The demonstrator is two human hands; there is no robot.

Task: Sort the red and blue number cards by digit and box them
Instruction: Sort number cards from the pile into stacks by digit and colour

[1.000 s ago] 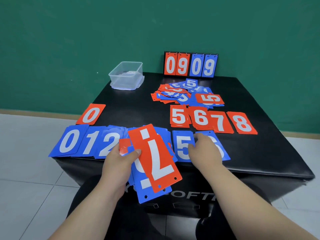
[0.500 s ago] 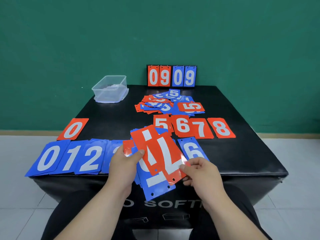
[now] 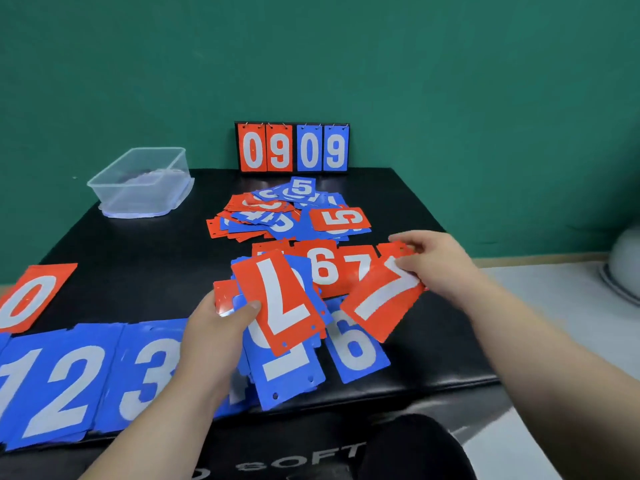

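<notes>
Fingers (image 3: pixel 407 241) of the right hand (image 3: pixel 443 271) pinch a tilted red plastic card (image 3: pixel 384 301) above the red 6 and 7 cards (image 3: pixel 323 268). The left hand (image 3: pixel 214 334) grips a fanned red-and-blue stack (image 3: pixel 277 303) topped by a red 7. Blue 1, 2, 3 cards (image 3: pixel 69 375) line the near edge of the black padded surface (image 3: pixel 138 258), with bare room before the clear plastic box (image 3: pixel 142 181).

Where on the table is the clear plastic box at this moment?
In the head view, the clear plastic box sits at the far left corner of the table, left of the loose card pile and the upright scoreboard.
</notes>
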